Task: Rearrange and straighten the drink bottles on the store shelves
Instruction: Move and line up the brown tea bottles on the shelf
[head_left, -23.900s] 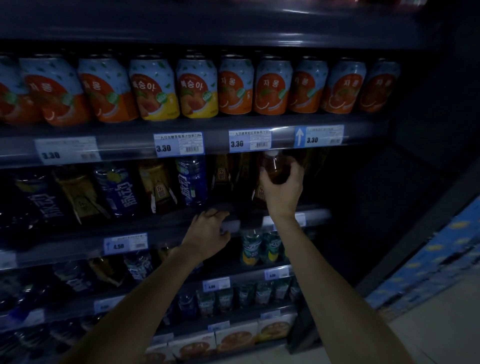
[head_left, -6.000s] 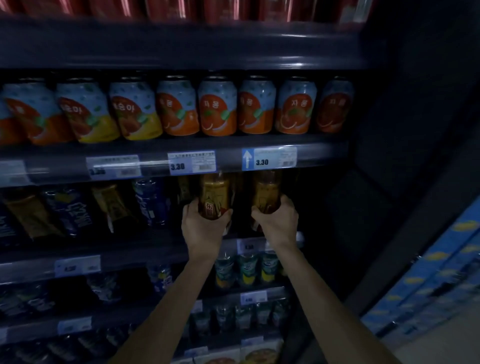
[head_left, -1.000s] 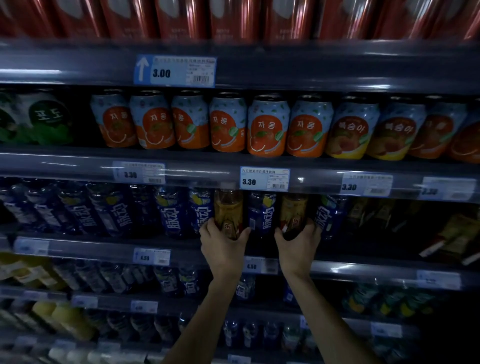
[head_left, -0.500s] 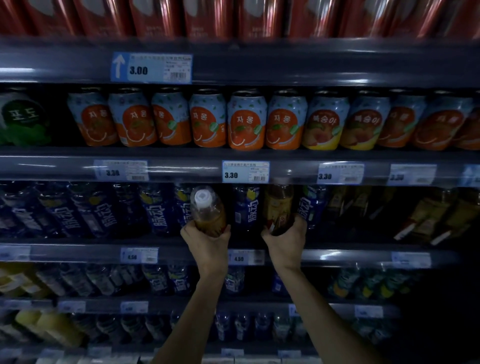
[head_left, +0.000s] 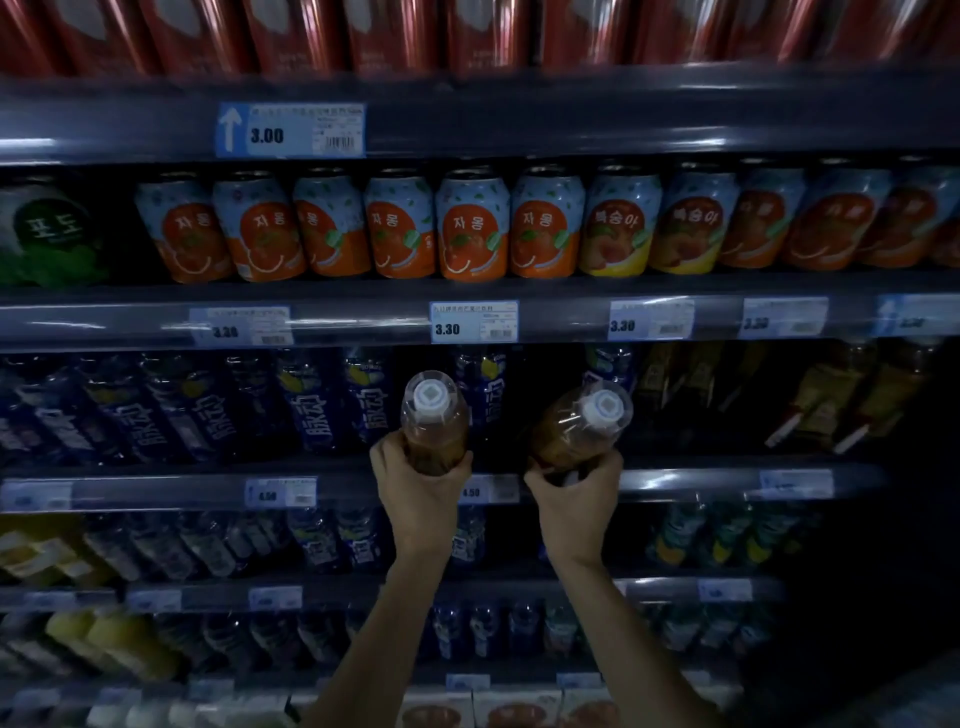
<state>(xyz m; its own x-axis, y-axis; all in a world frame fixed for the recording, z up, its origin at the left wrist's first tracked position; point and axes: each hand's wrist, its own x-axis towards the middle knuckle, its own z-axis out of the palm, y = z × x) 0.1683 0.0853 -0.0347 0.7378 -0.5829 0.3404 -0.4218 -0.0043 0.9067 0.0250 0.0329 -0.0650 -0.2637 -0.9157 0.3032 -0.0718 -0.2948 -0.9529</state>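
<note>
My left hand (head_left: 418, 486) grips the base of an amber tea bottle (head_left: 434, 421) with a white cap, tipped top-first toward me in front of the blue-bottle shelf (head_left: 156, 491). My right hand (head_left: 574, 491) grips a second amber tea bottle (head_left: 574, 428), also tilted out, its white cap leaning up and to the right. Both bottles are off the shelf, held in front of its front edge. Behind them stand blue-labelled drink bottles (head_left: 311, 400), with a dark gap between the two held bottles.
Above runs a shelf of orange and yellow fruit cans (head_left: 472, 228), and red cans (head_left: 389, 36) at the top. Yellow-brown bottles (head_left: 810, 400) lean at the right of the middle shelf. Lower shelves hold more bottles (head_left: 208, 540) and price tags (head_left: 472, 322).
Both tea bottles have been pulled out from the shelf and tipped toward me; the right one was still upright in the row half a second ago. The view shifted slightly left.
</note>
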